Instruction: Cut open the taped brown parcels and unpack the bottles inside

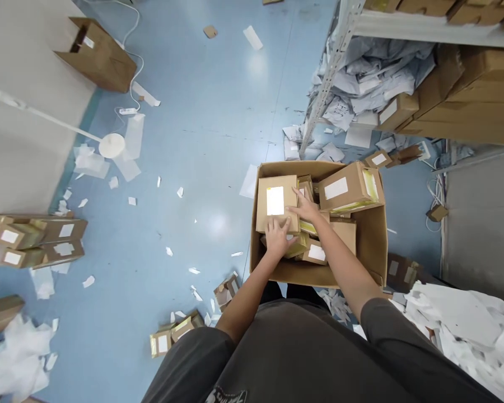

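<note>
You can pass over the open floor (210, 168) left of the big carton (372, 240), but 1 shelf post (330, 78) blocks you beyond its far wall.

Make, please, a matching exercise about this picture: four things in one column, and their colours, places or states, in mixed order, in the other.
Things:
1. Floor
2. Left hand
3. Pile of soft parcels
4. Large open carton

Colours, places or states:
A. On a rack
B. Holding several smaller boxes
C. Blue
D. Touching a box with a white label

Right pairs: 1-C, 2-D, 3-A, 4-B
</note>
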A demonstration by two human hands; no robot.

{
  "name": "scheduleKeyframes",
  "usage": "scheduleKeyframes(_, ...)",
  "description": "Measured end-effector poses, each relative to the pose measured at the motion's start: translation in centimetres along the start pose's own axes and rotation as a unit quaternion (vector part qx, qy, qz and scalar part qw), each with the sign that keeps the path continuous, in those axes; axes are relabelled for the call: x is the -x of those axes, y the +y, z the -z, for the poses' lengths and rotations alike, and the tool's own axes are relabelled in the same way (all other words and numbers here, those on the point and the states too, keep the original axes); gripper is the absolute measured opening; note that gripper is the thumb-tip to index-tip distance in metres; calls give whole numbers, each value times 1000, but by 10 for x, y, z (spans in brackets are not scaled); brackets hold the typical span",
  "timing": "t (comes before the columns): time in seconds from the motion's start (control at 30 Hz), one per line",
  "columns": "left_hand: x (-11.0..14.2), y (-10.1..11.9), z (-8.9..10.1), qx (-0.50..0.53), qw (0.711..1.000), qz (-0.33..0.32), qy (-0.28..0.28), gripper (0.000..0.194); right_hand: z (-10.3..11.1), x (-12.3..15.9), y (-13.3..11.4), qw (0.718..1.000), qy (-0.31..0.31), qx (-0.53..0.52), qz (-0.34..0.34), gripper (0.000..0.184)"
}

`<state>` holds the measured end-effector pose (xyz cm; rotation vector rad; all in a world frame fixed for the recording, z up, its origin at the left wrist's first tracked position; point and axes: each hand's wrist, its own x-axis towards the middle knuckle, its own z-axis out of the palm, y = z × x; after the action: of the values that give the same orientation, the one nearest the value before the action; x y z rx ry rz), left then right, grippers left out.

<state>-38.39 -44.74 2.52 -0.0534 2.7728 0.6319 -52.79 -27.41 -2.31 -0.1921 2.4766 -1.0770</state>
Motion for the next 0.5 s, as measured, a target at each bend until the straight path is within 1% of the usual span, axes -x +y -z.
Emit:
scheduleKeyframes(0.07,-1,-29,4,13,1000,3,5,88,-14,4,-4,1000,5,-9,19,106)
scheduleKeyframes(0.17,-9,-75,8,32,998,52,12,107,-29,14,-6,998,41,-22,49,113)
scheduleKeyframes(0.23,-17,-95,9,51,997,51,2,109,-34,22,-7,997,60,-23,52,116)
scheduleKeyframes(0.3,-24,-102,9,67,997,24,1,105,-36,25,-8,997,64,-17,42,115)
scheduleKeyframes(0.37,-32,-102,11,78,997,1,16,101,-36,20,-10,997,66,-14,32,112)
scheduleKeyframes(0.43,-42,-99,14,81,996,-8,37,98,-35,5,-14,996,74,-23,37,111)
scheduleKeyframes(0.5,-56,-96,18,75,996,1,50,95,-36,-14,-17,995,81,-29,43,111)
